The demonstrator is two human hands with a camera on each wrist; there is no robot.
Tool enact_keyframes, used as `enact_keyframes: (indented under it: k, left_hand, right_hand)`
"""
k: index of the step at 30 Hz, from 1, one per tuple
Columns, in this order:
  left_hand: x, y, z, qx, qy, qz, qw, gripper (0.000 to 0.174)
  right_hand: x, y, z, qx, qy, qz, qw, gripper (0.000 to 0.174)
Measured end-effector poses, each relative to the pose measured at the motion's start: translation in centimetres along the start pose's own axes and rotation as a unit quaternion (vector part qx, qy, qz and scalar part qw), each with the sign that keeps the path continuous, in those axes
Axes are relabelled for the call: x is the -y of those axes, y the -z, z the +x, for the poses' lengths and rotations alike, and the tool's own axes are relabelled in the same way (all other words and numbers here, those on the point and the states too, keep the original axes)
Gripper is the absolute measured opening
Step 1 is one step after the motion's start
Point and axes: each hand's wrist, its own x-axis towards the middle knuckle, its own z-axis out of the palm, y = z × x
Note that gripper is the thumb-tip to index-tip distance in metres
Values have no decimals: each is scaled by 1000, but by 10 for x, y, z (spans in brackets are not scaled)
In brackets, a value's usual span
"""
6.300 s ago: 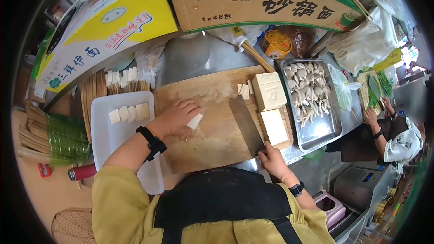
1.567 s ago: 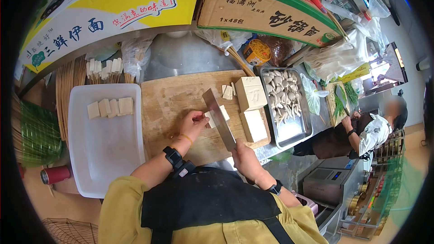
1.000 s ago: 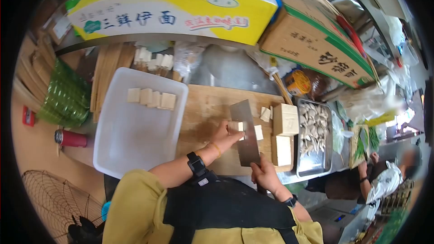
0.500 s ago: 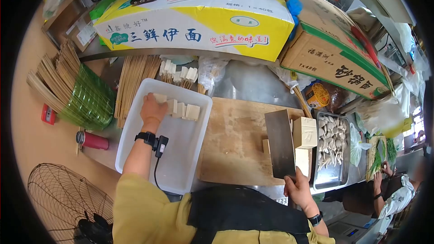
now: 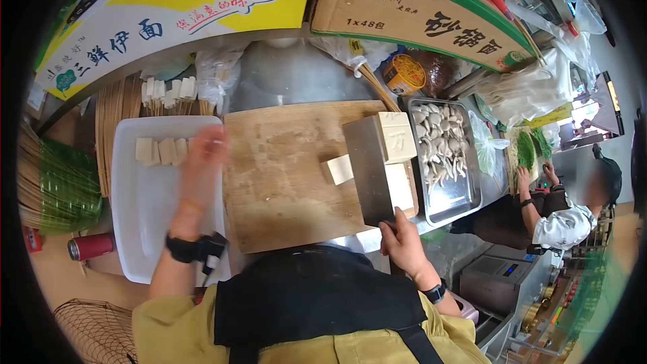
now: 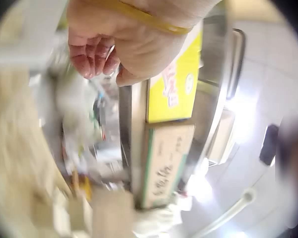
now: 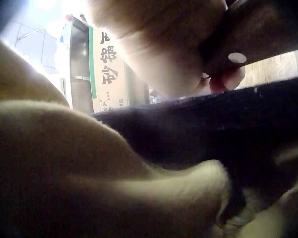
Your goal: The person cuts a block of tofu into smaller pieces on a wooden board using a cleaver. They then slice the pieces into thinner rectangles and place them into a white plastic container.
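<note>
In the head view my right hand grips the wooden handle of a cleaver. The broad blade stands near the right side of the wooden cutting board, between a small cut piece of tofu and two larger tofu blocks, one stamped block and a lower block. My left hand, blurred, hovers over the right rim of a white plastic tray. Its fingers are loosely curled with nothing in them. Several tofu slices lie in the tray, the rightmost partly hidden by the hand.
A metal tray of mushrooms stands right of the board. Behind the white tray are bamboo skewers and skewered white pieces. Cardboard boxes sit on a shelf above. Another person works over greens at the right.
The left hand carried tofu from the board into the white tray, released it, and is now moving back right. The cleaver has shifted rightward from the cut pieces, still held in the right hand.
</note>
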Motion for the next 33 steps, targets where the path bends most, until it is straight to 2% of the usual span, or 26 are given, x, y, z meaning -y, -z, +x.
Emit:
enact_keyframes:
  k: [1,2,3,5,7,8,11,21,33]
  left_hand:
    - [13,-33,-7,136,5,-170,976,30]
    - [18,-65,-14,205,68,-208,954,33]
    - [38,-97,-16,226,126,-188,947,39]
    - [76,-153,-25,200,120,-105,967,45]
    - [120,-189,-21,148,95,-83,981,47]
    - [124,-196,-19,120,82,-72,987,48]
    - [126,-201,-17,132,80,-47,987,42]
    - [118,-202,-18,133,84,-75,985,32]
    - [121,-204,-18,127,79,-89,985,31]
  right_hand:
    - [-5,-2,2,1,-1,-3,1000,43]
    - [-7,-4,3,-5,3,-8,1000,39]
    - [-8,-5,4,3,-1,-19,1000,37]
    - [-1,-7,6,1,8,-41,999,12]
    - [-7,-9,9,5,33,-61,998,13]
    - [-11,-10,11,8,47,-71,996,14]
    - [-21,-12,16,3,93,-127,987,16]
    - [-17,-15,20,-2,80,-142,987,16]
    - [-2,-15,20,15,8,-92,996,19]
